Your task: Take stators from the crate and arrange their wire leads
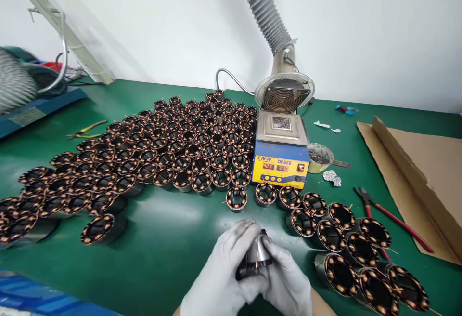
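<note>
Together, both gloved hands [249, 272] clasp one stator [255, 258] between them.

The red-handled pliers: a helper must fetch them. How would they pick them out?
Start at the yellow and blue solder pot. Go right toward the cardboard. The red-handled pliers lie beside its edge, unlike the yellow-handled pair far left.

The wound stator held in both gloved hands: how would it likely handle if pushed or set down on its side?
The stator looks like a rigid metal cylinder, so probably stiff and heavyish. On its side it would likely roll. Its thin copper leads look easily bent.
</note>
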### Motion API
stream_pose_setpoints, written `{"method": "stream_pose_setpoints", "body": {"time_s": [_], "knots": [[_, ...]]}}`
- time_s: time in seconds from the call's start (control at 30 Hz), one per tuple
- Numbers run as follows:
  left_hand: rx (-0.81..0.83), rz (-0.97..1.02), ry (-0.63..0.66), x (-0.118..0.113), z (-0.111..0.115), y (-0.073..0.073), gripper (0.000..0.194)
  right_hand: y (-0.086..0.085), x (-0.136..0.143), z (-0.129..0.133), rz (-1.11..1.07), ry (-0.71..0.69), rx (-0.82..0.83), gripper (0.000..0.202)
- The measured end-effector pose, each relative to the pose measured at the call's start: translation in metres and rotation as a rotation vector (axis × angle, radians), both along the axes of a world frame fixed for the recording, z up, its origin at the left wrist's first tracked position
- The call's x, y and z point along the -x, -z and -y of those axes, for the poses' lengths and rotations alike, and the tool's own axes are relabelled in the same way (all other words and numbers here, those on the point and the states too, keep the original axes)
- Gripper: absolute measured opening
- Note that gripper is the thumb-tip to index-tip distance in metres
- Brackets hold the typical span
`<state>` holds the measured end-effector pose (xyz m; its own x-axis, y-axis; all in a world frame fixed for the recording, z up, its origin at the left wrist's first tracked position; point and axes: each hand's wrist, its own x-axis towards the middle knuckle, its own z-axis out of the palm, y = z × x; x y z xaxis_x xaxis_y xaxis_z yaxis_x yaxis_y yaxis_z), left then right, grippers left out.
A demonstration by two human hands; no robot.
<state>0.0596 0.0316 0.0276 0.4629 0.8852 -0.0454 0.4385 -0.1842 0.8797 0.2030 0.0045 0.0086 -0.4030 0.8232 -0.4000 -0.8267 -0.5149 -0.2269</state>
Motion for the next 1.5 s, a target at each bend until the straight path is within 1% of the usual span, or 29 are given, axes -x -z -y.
{"method": "stream_pose_setpoints", "body": {"time_s": [0.07,0.13,0.17,0.2,0.27,0.3,0.33,0.37,0.4,0.43,0.47,0.5,0.53,0.6,0.63,0.73,0.8,0.83,0.97,1.0,1.1,1.17,1.23,1.27,1.3,1.4,1.43,1.47,1.5], "knots": [[0.005,0.040,0.027,0.001,-0.005,-0.005,0.067,0.000,-0.002,0.001,-0.049,0.007,-0.049,0.022],[0.058,0.126,0.023,-0.003,-0.014,-0.015,0.038,0.000,-0.003,0.002,-0.082,-0.005,-0.081,0.021],[0.119,0.181,-0.016,-0.005,-0.019,-0.020,0.021,0.000,-0.002,0.002,-0.086,-0.021,-0.096,0.023],[0.202,0.245,-0.088,-0.007,-0.023,-0.023,0.015,0.000,-0.002,0.002,-0.081,-0.037,-0.114,0.025],[0.414,0.336,-0.218,-0.008,-0.027,-0.025,0.029,0.002,0.000,0.002,-0.065,-0.071,-0.156,0.030],[0.493,0.338,-0.218,-0.006,-0.027,-0.024,0.028,0.003,0.001,0.002,-0.062,-0.069,-0.168,0.031],[0.525,0.314,-0.165,-0.004,-0.025,-0.021,0.027,0.004,0.001,0.003,-0.071,-0.063,-0.167,0.031],[0.503,0.259,-0.082,0.000,-0.023,-0.018,0.037,0.004,0.002,0.003,-0.087,-0.047,-0.155,0.029],[0.436,0.187,0.001,0.003,-0.020,-0.015,0.055,0.004,0.003,0.003,-0.105,-0.033,-0.137,0.027],[0.338,0.122,0.067,0.006,-0.018,-0.013,0.072,0.004,0.003,0.003,-0.116,-0.018,-0.118,0.024],[0.231,0.093,0.107,0.007,-0.017,-0.012,0.081,0.004,0.003,0.003,-0.117,-0.006,-0.103,0.022],[0.154,0.100,0.132,0.006,-0.016,-0.012,0.081,0.003,0.004,0.003,-0.114,-0.003,-0.097,0.022],[0.124,0.129,0.124,0.004,-0.017,-0.012,0.069,0.003,0.004,0.003,-0.105,-0.005,-0.099,0.021],[0.192,0.217,0.028,-0.004,-0.020,-0.015,0.026,0.001,0.004,0.002,-0.078,-0.019,-0.116,0.024],[0.266,0.254,-0.062,-0.007,-0.023,-0.017,0.011,0.001,0.004,0.002,-0.068,-0.030,-0.127,0.025],[0.461,0.341,-0.403,-0.010,-0.028,-0.019,0.024,0.003,0.003,0.002,-0.051,-0.056,-0.143,0.031],[0.462,0.409,-0.555,-0.007,-0.028,-0.020,0.027,0.004,0.001,0.003,-0.055,-0.074,-0.136,0.036],[0.451,0.406,-0.569,-0.006,-0.026,-0.021,0.028,0.004,0.001,0.004,-0.054,-0.080,-0.130,0.038],[0.483,0.257,-0.428,-0.020,-0.013,-0.025,0.023,0.003,0.005,0.005,-0.051,-0.034,-0.127,0.027],[0.468,0.259,-0.453,-0.026,-0.010,-0.025,0.019,0.002,0.006,0.005,-0.050,-0.019,-0.127,0.023],[0.493,0.368,-0.641,-0.034,-0.010,-0.021,0.013,-0.001,0.007,0.004,-0.034,-0.023,-0.131,0.022],[0.539,0.550,-0.763,-0.027,-0.015,-0.016,0.021,-0.002,0.005,0.003,-0.041,-0.047,-0.131,0.030],[0.480,0.692,-0.817,-0.014,-0.018,-0.011,0.026,-0.001,0.002,0.003,-0.087,-0.100,-0.103,0.040],[0.451,0.684,-0.762,-0.008,-0.017,-0.008,0.029,-0.001,0.001,0.003,-0.119,-0.123,-0.080,0.043],[0.441,0.620,-0.658,-0.003,-0.015,-0.007,0.036,0.000,0.000,0.003,-0.149,-0.133,-0.052,0.044],[0.447,0.354,-0.305,0.000,0.000,-0.003,0.072,0.005,-0.002,0.005,-0.182,-0.056,0.016,0.031],[0.442,0.335,-0.244,-0.003,0.005,-0.003,0.080,0.007,-0.003,0.005,-0.180,-0.021,0.028,0.025],[0.448,0.352,-0.229,-0.006,0.008,-0.002,0.081,0.008,-0.003,0.006,-0.178,-0.006,0.031,0.021],[0.467,0.380,-0.249,-0.011,0.009,-0.002,0.075,0.008,-0.002,0.007,-0.176,-0.014,0.019,0.020]]}}
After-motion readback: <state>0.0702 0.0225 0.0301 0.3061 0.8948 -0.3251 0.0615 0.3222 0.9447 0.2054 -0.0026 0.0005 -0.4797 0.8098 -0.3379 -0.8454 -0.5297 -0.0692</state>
